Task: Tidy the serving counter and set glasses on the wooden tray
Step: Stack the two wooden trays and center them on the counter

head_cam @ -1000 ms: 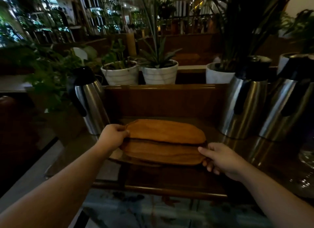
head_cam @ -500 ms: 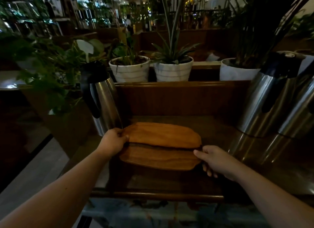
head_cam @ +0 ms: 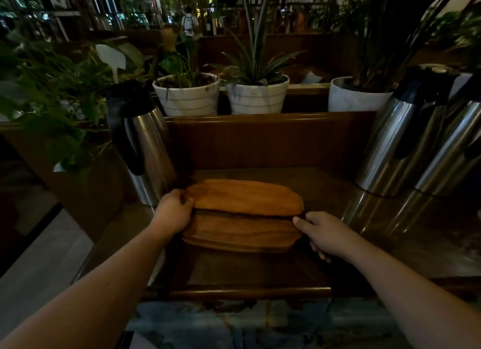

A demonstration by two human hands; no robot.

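Two oblong wooden trays lie stacked on the dark serving counter. The upper tray sits shifted toward the back, so the front part of the lower tray shows. My left hand grips the left end of the stack, fingers curled over the upper tray's edge. My right hand holds the right end, thumb on the seam between the trays. No glasses are in view.
A steel thermos jug with a black handle stands just left of the trays. Two more steel jugs stand at the right. White plant pots line the ledge behind the wooden back wall. A person stands far back.
The view has shifted a little, bringing the counter closer. Both hands keep their hold on the ends of the stacked trays, which have barely moved.
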